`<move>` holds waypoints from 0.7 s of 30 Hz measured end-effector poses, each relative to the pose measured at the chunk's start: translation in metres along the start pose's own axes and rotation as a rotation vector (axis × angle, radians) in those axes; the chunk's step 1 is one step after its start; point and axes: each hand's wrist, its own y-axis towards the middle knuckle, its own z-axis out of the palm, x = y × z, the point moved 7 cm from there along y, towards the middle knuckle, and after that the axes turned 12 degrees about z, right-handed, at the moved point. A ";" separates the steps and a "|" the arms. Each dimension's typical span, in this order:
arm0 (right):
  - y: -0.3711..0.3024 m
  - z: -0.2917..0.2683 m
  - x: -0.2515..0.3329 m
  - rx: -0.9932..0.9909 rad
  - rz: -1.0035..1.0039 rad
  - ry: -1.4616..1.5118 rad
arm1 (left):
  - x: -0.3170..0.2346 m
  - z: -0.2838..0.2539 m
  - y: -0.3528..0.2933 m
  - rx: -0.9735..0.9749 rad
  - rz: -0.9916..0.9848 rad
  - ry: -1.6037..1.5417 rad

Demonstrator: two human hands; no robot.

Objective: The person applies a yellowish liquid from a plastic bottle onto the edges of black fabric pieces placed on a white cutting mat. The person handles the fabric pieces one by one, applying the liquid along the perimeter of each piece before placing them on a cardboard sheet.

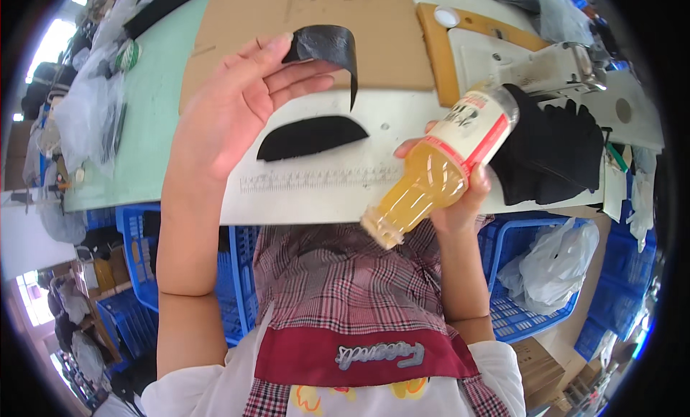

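Note:
My left hand (pixel 241 86) is raised over the table and pinches a curved black piece of material (pixel 323 47) between thumb and fingers. The piece is shiny on the side I see, and its free end droops down. In my right hand (pixel 463 201) is a clear bottle (pixel 431 173) of yellow liquid with a cream and red label. It is tilted, its narrow neck pointing down toward me at the table's front edge. A matt black half-moon piece (pixel 313 138) lies flat on the white table between my hands, just behind a clear ruler (pixel 316 178).
A large cardboard sheet (pixel 244 29) covers the table's back. Right of it stands a white sewing machine (pixel 510 61) with a wooden edge; black fabric pieces (pixel 550 158) lie in front. Blue baskets (pixel 535 320) sit below the table, the right one holding a white plastic bag (pixel 550 266).

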 end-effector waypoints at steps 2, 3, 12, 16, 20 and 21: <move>-0.001 0.002 -0.005 0.001 0.046 0.012 | -0.006 0.005 0.025 0.050 0.009 0.011; -0.001 0.003 -0.007 -0.002 0.052 0.022 | -0.006 0.006 0.038 0.049 0.001 0.012; -0.005 0.006 -0.012 0.007 0.127 0.074 | 0.032 0.008 0.159 -0.053 -0.027 -0.229; -0.007 0.006 -0.014 -0.019 0.141 0.113 | 0.065 -0.025 0.165 -0.154 -0.068 -0.041; -0.006 0.006 -0.014 -0.028 0.148 0.120 | 0.086 -0.077 0.151 -0.211 -0.091 0.542; -0.006 0.005 -0.014 -0.024 0.149 0.117 | 0.087 -0.084 0.147 -0.227 -0.093 0.721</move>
